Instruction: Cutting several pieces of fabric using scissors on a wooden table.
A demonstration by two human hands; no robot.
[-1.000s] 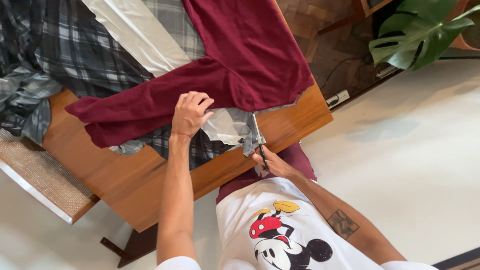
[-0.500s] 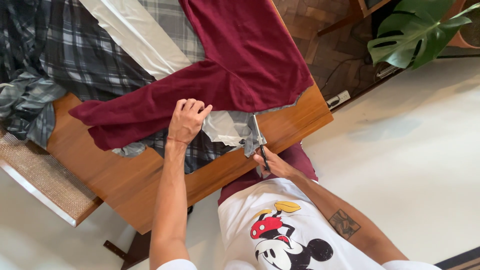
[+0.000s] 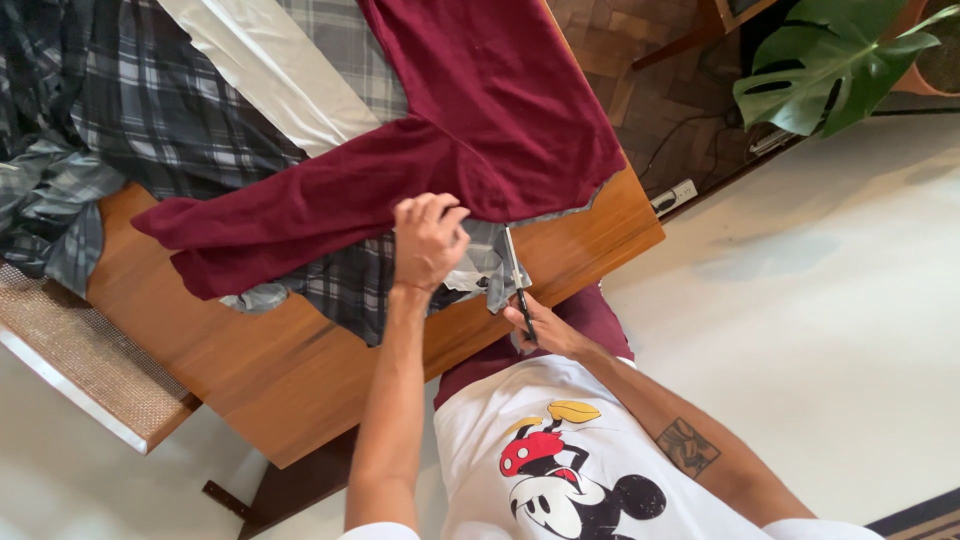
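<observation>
- Scissors [image 3: 517, 280]: dark handles, thin metal blades, held at the near table edge, blades pointing away from the body into the grey cloth
- Grey cloth [image 3: 478, 262]: pale, crumpled scrap under the maroon hem, pressed flat on one side, the blades at its other edge
- Maroon shirt [image 3: 470, 130]: long-sleeved, spread flat over plaid fabric, one sleeve stretched out sideways, hem just beside the scissors

Left hand [image 3: 428, 240]: fingers curled, knuckles up, pressing down, arm extended.
Right hand [image 3: 545, 330]: closed in a grip, forearm bent, tattooed.
</observation>
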